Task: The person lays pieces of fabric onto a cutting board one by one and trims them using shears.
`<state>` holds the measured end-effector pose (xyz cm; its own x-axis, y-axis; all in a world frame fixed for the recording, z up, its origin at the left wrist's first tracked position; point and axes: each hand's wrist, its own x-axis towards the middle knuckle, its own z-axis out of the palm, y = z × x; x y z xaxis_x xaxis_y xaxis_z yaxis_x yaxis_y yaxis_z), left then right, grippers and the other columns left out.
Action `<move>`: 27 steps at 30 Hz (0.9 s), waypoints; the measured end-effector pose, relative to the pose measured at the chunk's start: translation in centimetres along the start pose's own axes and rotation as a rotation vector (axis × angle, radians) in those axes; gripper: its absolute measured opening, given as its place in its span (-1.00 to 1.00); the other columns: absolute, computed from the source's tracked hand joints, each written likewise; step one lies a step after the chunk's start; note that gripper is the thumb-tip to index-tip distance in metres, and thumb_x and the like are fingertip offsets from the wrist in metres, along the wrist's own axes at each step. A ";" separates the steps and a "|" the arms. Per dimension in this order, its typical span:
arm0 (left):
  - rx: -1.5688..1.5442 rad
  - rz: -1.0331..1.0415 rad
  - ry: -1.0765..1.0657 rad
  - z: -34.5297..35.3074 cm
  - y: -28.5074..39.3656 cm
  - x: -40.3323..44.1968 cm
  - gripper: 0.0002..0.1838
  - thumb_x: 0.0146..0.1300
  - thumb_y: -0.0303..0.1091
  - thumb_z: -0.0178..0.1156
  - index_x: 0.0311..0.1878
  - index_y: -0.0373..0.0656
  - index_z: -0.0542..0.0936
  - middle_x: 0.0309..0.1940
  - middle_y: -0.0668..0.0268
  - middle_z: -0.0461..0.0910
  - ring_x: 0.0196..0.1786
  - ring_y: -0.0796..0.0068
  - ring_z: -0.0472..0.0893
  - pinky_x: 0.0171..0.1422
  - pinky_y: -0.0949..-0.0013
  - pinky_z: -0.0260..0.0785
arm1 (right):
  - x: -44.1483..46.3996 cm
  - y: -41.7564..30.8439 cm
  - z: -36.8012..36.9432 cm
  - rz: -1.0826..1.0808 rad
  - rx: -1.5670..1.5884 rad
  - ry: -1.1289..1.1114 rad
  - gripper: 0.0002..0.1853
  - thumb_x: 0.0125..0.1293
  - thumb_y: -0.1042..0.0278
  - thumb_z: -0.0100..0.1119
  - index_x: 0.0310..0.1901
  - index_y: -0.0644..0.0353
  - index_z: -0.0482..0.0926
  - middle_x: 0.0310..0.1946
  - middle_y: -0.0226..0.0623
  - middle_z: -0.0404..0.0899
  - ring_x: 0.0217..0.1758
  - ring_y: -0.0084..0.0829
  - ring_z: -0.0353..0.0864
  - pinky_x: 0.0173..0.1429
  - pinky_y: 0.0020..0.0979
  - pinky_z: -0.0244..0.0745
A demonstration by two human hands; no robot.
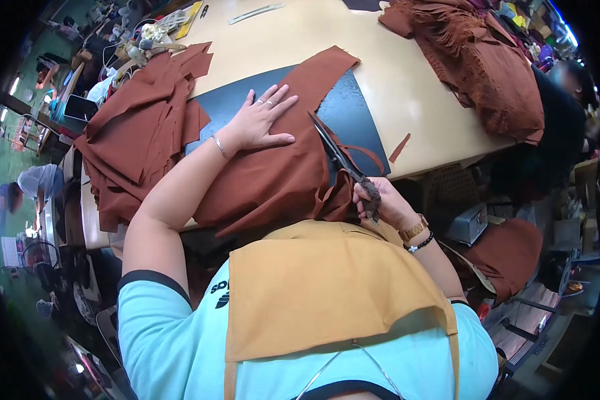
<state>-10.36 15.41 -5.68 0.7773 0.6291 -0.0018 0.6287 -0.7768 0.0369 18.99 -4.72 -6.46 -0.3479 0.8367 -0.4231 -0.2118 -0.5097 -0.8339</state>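
Observation:
My left hand [265, 120] lies flat with spread fingers on a rust-brown cloth [267, 180], which covers part of a dark blue mat [360, 107]. Wrapped round the dark handles of long scissors [340, 155] is my right hand [380, 199], at the table's front edge. The blades point up and left along the cloth's right side, their tip resting near its edge. A thin strip of brown cloth [370, 155] curls just right of the blades. Folds of the cloth hang toward my apron.
A stack of brown cloth pieces [140, 127] lies left on the pale table [260, 43]. More brown fabric [487, 73] is heaped at the right, near another person [570, 87]. A small scrap [399, 148] and a ruler [256, 13] lie on the table.

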 end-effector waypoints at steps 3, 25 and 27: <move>0.037 -0.014 0.041 0.1 0.7 -0.4 0.03 0.13 0.54 -0.03 0.53 0.07 0.10 0.55 0.08 -0.03 0.57 0.00 -0.03 0.46 -0.40 -0.14 | 0.1 -0.5 0.3 0.011 -0.003 0.017 -0.64 0.34 0.00 0.25 -0.38 0.14 0.52 -0.54 -0.48 0.54 -0.55 -0.66 0.53 -0.42 -0.58 0.48; 0.001 -0.306 0.069 1.3 4.8 -2.2 0.01 0.16 0.51 -0.03 0.54 0.08 0.08 0.57 0.09 -0.09 0.58 -0.02 -0.08 0.42 -0.50 -0.18 | 0.1 0.1 0.1 0.005 0.003 0.028 -0.66 0.35 0.03 0.25 -0.38 0.13 0.52 -0.58 -0.47 0.54 -0.59 -0.64 0.52 -0.46 -0.60 0.44; 0.022 -0.308 0.064 1.1 5.5 -2.3 0.01 0.16 0.50 -0.02 0.54 0.07 0.08 0.56 0.07 -0.09 0.58 -0.04 -0.07 0.42 -0.50 -0.19 | 0.2 -0.1 0.3 0.005 0.015 0.030 -0.66 0.35 0.02 0.24 -0.38 0.13 0.52 -0.58 -0.47 0.54 -0.60 -0.64 0.52 -0.47 -0.61 0.43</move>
<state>-8.69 9.67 -6.58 0.5478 0.8349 0.0538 0.8352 -0.5495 0.0230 18.68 -4.58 -6.37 -0.3216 0.8397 -0.4375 -0.2243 -0.5165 -0.8264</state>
